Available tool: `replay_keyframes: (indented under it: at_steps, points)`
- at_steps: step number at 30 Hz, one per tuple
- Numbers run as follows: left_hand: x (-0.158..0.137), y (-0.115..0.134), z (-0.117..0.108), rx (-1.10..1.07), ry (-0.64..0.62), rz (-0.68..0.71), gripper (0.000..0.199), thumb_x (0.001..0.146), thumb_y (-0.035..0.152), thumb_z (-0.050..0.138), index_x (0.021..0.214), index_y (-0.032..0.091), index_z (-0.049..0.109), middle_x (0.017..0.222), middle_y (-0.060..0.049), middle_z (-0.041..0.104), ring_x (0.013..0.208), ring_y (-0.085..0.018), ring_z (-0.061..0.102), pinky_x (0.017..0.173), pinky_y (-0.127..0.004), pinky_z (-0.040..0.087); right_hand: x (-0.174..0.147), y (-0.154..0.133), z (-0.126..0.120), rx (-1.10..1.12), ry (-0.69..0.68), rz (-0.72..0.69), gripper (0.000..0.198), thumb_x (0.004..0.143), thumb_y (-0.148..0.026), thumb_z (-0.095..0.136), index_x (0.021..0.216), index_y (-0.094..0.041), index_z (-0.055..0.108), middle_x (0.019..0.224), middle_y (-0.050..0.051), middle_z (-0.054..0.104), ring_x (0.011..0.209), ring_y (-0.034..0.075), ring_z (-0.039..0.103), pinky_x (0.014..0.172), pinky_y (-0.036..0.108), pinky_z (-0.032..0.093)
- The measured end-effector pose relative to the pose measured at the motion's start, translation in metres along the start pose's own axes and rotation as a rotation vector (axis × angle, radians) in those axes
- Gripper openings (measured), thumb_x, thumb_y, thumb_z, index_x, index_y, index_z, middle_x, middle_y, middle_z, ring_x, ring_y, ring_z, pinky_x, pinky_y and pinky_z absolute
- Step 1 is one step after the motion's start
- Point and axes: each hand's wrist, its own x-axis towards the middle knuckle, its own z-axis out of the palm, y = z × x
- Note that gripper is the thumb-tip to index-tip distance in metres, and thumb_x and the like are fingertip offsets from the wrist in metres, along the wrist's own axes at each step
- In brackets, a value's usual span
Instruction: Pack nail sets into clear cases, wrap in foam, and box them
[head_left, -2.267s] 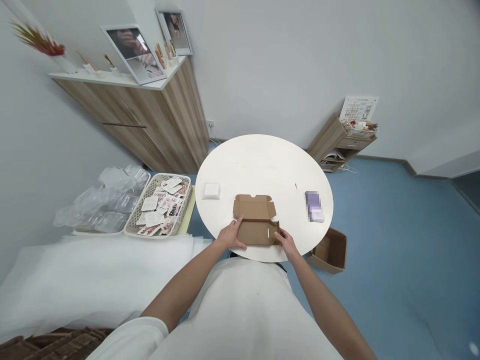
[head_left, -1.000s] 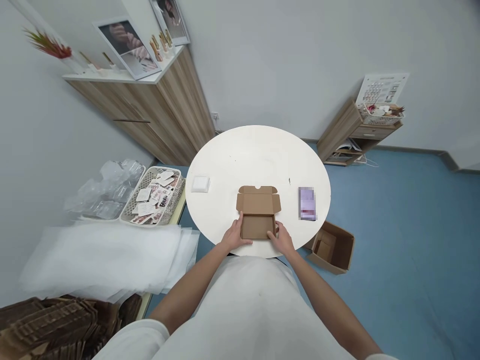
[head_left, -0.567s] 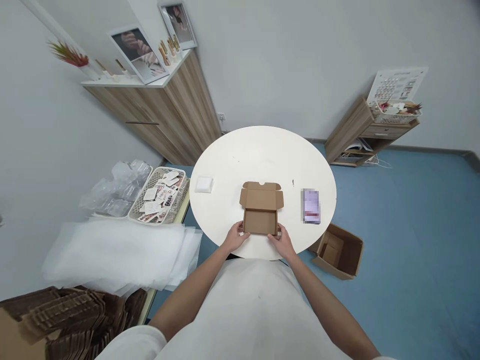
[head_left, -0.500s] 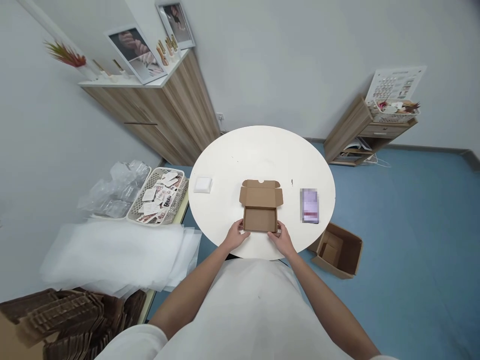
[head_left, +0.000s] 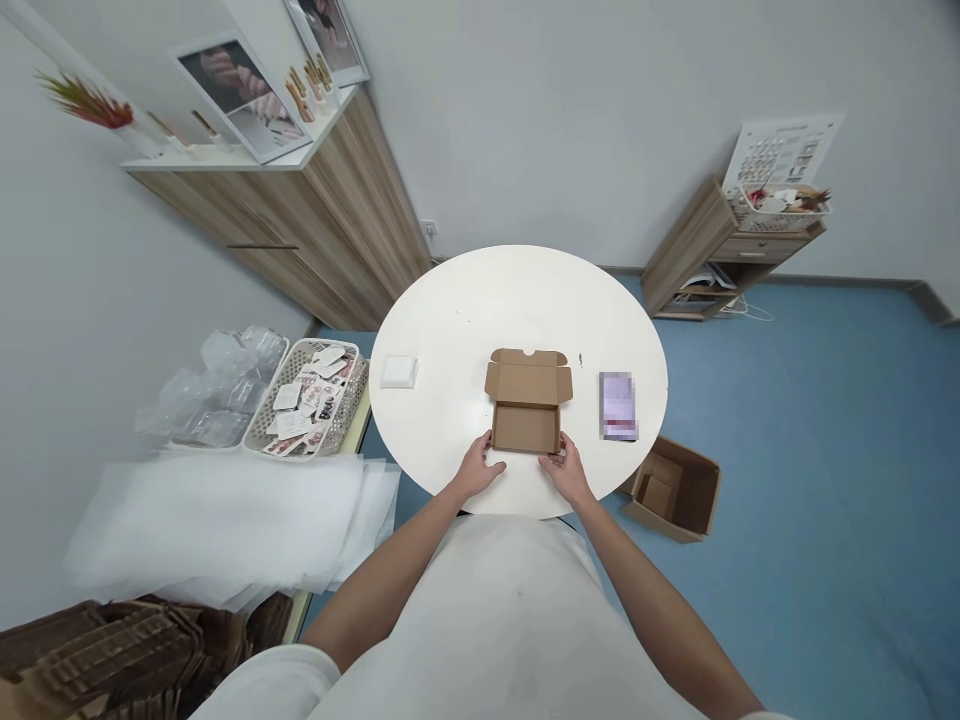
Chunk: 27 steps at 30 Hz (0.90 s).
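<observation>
A small brown cardboard box (head_left: 526,428) lies on the round white table (head_left: 517,290) with its flapped lid (head_left: 529,382) folded back, away from me. Its inside shows bare cardboard. At the front left corner is my left hand (head_left: 477,470), fingers along the box's side and thumb stretched out, off the front edge. My right hand (head_left: 568,472) is curled round the front right corner, fingers against the side and thumb close to the front edge.
A white square pad (head_left: 399,371) lies left on the table, a blurred purple packet (head_left: 617,406) right. An open carton (head_left: 675,490) stands on the floor. To my left are a basket of cards (head_left: 307,400), clear plastic packs (head_left: 225,390), white sheets (head_left: 225,520) and stacked flattened cardboard (head_left: 135,650).
The box has slid slightly forward and to the right on the table. My left thumb has come away from its front edge, and the view has shifted a little.
</observation>
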Motion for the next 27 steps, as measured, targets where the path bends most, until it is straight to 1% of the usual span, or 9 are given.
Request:
replay_keyframes:
  at_steps: [4,7,9,12,15,18,20,23,27]
  points:
    - [-0.005,-0.001,-0.002,-0.024,-0.014,-0.017,0.074,0.066,0.024,0.061,0.132,0.021,0.025,0.131,-0.012,0.035,0.116,-0.024,0.039,0.094,-0.039,0.033,-0.012,-0.005,0.001,-0.122,0.157,-0.044,0.072,0.066,-0.04,0.058,0.128,-0.023,0.026,0.12,0.011,0.035,0.078,0.015,0.053,0.071,0.033,0.049]
    - [-0.009,-0.003,-0.013,-0.04,-0.011,-0.021,0.072,0.068,0.026,0.061,0.131,0.022,0.026,0.132,-0.012,0.034,0.118,-0.023,0.037,0.095,-0.038,0.033,-0.024,-0.017,0.008,-0.195,0.287,-0.184,0.066,0.069,-0.038,0.055,0.126,-0.023,0.026,0.116,0.01,0.036,0.07,0.012,0.048,0.067,0.032,0.047]
    - [-0.011,-0.007,-0.026,-0.043,0.018,-0.026,0.069,0.068,0.027,0.061,0.129,0.023,0.028,0.132,-0.011,0.035,0.119,-0.022,0.037,0.095,-0.038,0.034,-0.029,-0.029,0.019,-0.212,0.274,-0.291,0.061,0.071,-0.035,0.053,0.125,-0.022,0.027,0.11,0.009,0.039,0.068,0.011,0.046,0.067,0.032,0.046]
    - [-0.011,-0.014,-0.055,-0.033,0.113,-0.056,0.062,0.07,0.03,0.06,0.125,0.023,0.034,0.128,-0.01,0.039,0.116,-0.022,0.04,0.091,-0.036,0.038,-0.027,-0.051,0.046,-0.228,0.117,-0.361,0.055,0.073,-0.031,0.051,0.123,-0.022,0.031,0.107,0.008,0.043,0.065,0.011,0.045,0.066,0.031,0.045]
    - [-0.008,-0.024,-0.091,-0.007,0.241,-0.096,0.051,0.071,0.03,0.058,0.119,0.021,0.042,0.123,-0.01,0.044,0.11,-0.022,0.044,0.085,-0.034,0.042,-0.015,-0.069,0.083,-0.265,-0.091,-0.304,0.05,0.073,-0.031,0.049,0.121,-0.022,0.037,0.108,0.009,0.046,0.064,0.012,0.047,0.066,0.031,0.046]
    - [-0.001,-0.033,-0.129,0.035,0.369,-0.12,0.044,0.071,0.028,0.057,0.113,0.02,0.047,0.116,-0.01,0.048,0.104,-0.021,0.048,0.079,-0.033,0.044,0.002,-0.079,0.123,-0.329,-0.356,-0.139,0.044,0.072,-0.033,0.05,0.114,-0.024,0.045,0.106,0.006,0.05,0.068,0.013,0.051,0.069,0.031,0.046]
    - [0.007,-0.038,-0.153,0.06,0.438,-0.128,0.042,0.07,0.028,0.057,0.111,0.019,0.049,0.114,-0.01,0.047,0.102,-0.021,0.049,0.076,-0.032,0.045,0.014,-0.084,0.15,-0.359,-0.468,-0.045,0.041,0.07,-0.035,0.053,0.11,-0.025,0.049,0.106,0.004,0.052,0.072,0.013,0.053,0.071,0.031,0.045]
    - [0.024,-0.044,-0.185,0.072,0.489,-0.124,0.045,0.071,0.029,0.056,0.113,0.018,0.047,0.115,-0.011,0.045,0.102,-0.021,0.048,0.077,-0.031,0.045,0.03,-0.094,0.187,-0.335,-0.43,0.012,0.044,0.067,-0.037,0.055,0.109,-0.024,0.049,0.111,0.005,0.051,0.083,0.015,0.053,0.076,0.031,0.044]
    - [0.052,-0.048,-0.218,0.085,0.476,-0.096,0.055,0.073,0.031,0.055,0.123,0.017,0.039,0.122,-0.013,0.04,0.105,-0.022,0.047,0.084,-0.032,0.042,0.048,-0.114,0.229,-0.188,-0.339,0.109,0.055,0.065,-0.043,0.058,0.116,-0.025,0.044,0.122,0.006,0.045,0.102,0.019,0.047,0.08,0.032,0.043]
